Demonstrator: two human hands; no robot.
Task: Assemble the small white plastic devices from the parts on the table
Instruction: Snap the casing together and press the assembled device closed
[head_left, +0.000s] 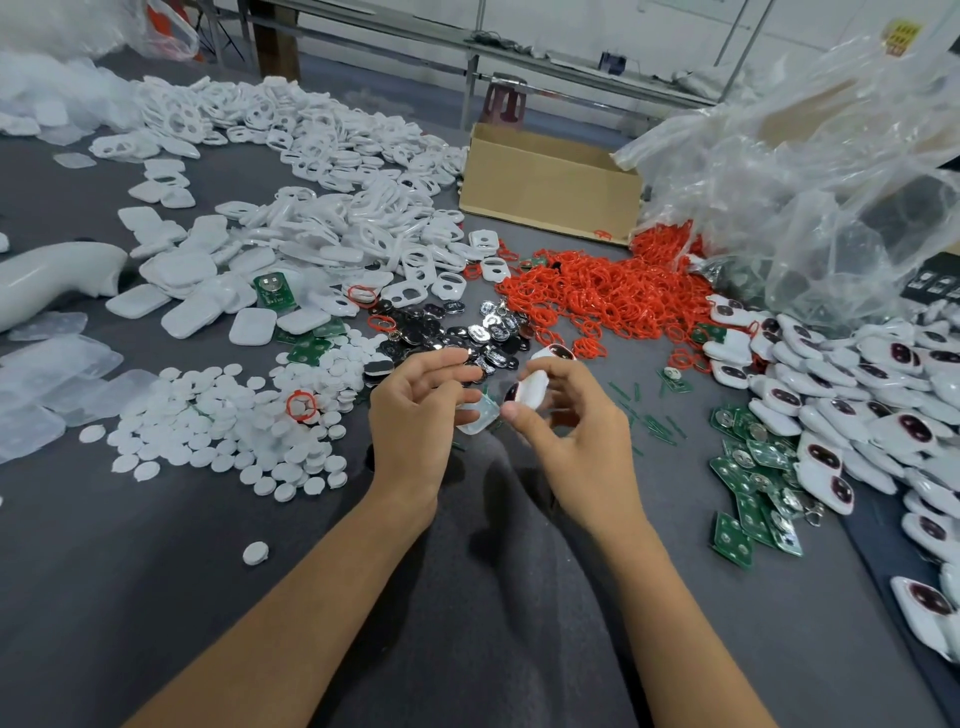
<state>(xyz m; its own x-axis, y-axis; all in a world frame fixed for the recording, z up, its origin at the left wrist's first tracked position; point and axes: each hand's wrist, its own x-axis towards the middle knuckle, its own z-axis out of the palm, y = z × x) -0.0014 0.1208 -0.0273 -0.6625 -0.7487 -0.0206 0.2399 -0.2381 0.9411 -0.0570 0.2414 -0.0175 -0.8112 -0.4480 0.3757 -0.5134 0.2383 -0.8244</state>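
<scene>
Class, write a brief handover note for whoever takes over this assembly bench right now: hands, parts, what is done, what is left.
Right hand grips a white device, dark window showing. Left hand, fingers loosely extended, touches a clear piece; its grip is unclear.
Parts: white shells and discs left, red rings and metal pieces ahead, circuit boards right.
Done: pile of closed devices far right.
Left: finish this one; many loose parts remain.

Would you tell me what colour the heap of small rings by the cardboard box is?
The rings are red; the head view shows them.
</scene>
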